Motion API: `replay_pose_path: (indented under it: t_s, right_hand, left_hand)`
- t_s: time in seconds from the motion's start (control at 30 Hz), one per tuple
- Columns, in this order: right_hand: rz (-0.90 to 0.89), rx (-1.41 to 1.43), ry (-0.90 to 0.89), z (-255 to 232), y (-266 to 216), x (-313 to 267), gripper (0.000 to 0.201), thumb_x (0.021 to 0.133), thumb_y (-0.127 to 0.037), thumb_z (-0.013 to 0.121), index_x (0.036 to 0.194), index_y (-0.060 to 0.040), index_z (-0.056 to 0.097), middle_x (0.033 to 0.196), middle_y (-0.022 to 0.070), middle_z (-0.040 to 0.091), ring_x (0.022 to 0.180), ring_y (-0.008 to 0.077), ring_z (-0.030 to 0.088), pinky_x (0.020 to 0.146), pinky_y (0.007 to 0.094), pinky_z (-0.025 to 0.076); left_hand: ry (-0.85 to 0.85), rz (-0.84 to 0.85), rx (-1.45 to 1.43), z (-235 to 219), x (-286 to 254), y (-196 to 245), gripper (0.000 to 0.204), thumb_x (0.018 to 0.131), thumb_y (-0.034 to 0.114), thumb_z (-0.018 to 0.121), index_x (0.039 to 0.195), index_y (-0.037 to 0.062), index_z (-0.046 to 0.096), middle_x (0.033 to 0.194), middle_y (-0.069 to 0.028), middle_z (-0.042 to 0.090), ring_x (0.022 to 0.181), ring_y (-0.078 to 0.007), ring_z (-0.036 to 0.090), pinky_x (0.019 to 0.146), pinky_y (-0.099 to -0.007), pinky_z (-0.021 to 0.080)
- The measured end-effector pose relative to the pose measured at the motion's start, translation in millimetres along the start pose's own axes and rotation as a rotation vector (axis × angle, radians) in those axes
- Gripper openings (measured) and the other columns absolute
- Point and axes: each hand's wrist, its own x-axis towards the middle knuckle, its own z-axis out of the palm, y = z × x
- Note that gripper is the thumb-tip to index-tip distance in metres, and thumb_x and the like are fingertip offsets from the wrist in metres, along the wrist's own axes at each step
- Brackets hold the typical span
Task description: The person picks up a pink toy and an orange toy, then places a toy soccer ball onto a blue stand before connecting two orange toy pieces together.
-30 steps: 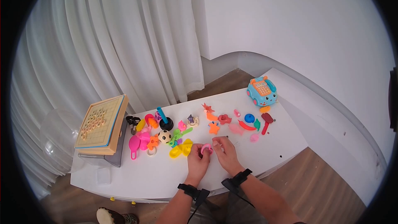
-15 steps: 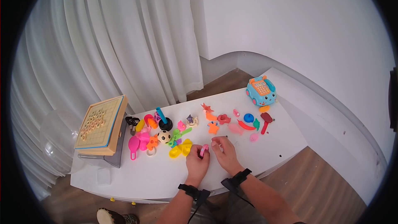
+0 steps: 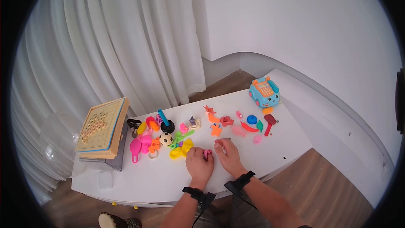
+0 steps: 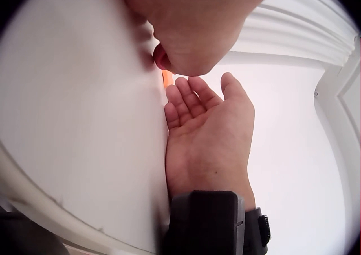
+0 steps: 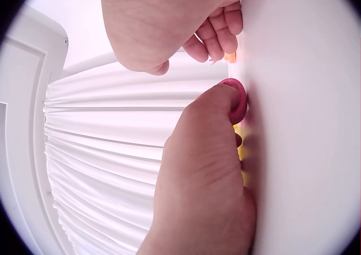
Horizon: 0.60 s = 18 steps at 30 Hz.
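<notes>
A pink ring-shaped toy stands at the thumb side of my left hand, which grips it low over the white table. In the right wrist view the pink toy shows at the tip of the left thumb, and the left hand hides part of it. The yellow toy lies right by the left knuckles; whether they touch, I cannot tell. Facing it, my right hand rests on its edge, empty, with palm inward and fingers loosely bent, as the left wrist view shows of that hand.
Behind the hands lie an orange star toy, a red pepper and a toy phone. To the left are a football, a pink brush-like toy and a board game on a stand. A clear box is near the front edge.
My left hand has turned and its fingers have shifted left toward the yellow toy, which has moved slightly left. The pink toy has turned and shows less. The right hand has barely moved.
</notes>
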Motion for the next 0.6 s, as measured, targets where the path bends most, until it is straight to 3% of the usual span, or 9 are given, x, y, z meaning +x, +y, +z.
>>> replay_pose_path:
  t_s: [0.13, 0.23, 0.3, 0.4, 0.6]
  right_hand:
    - [-0.002, -0.005, 0.004, 0.4, 0.4, 0.1, 0.025, 0.102, -0.024, 0.065, 0.113, -0.0012, 0.067, 0.106, 0.0138, 0.070, 0.096, 0.0297, 0.069, 0.086, 0.0422, 0.054]
    - [-0.005, -0.008, 0.006, 1.2, 1.6, 0.4, 0.025, 0.103, -0.024, 0.065, 0.113, -0.0014, 0.067, 0.106, 0.0135, 0.070, 0.096, 0.0300, 0.069, 0.084, 0.0423, 0.054]
    - [-0.001, -0.017, 0.005, 1.3, 2.1, 0.4, 0.026, 0.103, -0.025, 0.065, 0.113, -0.0017, 0.067, 0.105, 0.0131, 0.070, 0.096, 0.0298, 0.069, 0.084, 0.0425, 0.053]
    - [0.013, -0.012, 0.003, 1.2, 2.1, 0.1, 0.025, 0.103, -0.025, 0.065, 0.113, -0.0020, 0.067, 0.106, 0.0128, 0.070, 0.095, 0.0296, 0.069, 0.083, 0.0425, 0.053]
    - [0.005, -0.015, 0.005, 1.7, 3.1, -0.1, 0.025, 0.103, -0.025, 0.065, 0.113, -0.0022, 0.067, 0.105, 0.0130, 0.070, 0.096, 0.0298, 0.069, 0.084, 0.0432, 0.053]
  left_hand:
    - [-0.010, 0.010, -0.008, 2.1, 0.2, -1.9, 0.016, 0.079, 0.014, 0.077, 0.086, 0.0040, 0.067, 0.096, -0.0146, 0.065, 0.092, -0.0376, 0.063, 0.080, -0.0490, 0.051]
    - [0.018, 0.061, -0.020, 1.9, 1.3, -3.7, 0.014, 0.082, 0.014, 0.076, 0.086, 0.0046, 0.066, 0.087, -0.0145, 0.066, 0.083, -0.0366, 0.064, 0.075, -0.0488, 0.051]
    - [-0.089, -0.169, -0.211, -0.3, 0.6, -2.5, 0.014, 0.088, 0.013, 0.075, 0.091, 0.0038, 0.065, 0.080, -0.0134, 0.070, 0.070, -0.0328, 0.067, 0.065, -0.0426, 0.053]
    - [-0.024, -0.193, -0.233, 2.7, -2.6, -4.3, 0.015, 0.091, 0.013, 0.074, 0.098, 0.0046, 0.062, 0.074, -0.0119, 0.070, 0.060, -0.0279, 0.067, 0.058, -0.0388, 0.051]
    - [0.027, -0.197, -0.321, 1.1, -2.9, -3.0, 0.017, 0.092, 0.014, 0.074, 0.099, 0.0062, 0.060, 0.071, -0.0077, 0.062, 0.060, -0.0247, 0.060, 0.059, -0.0386, 0.049]
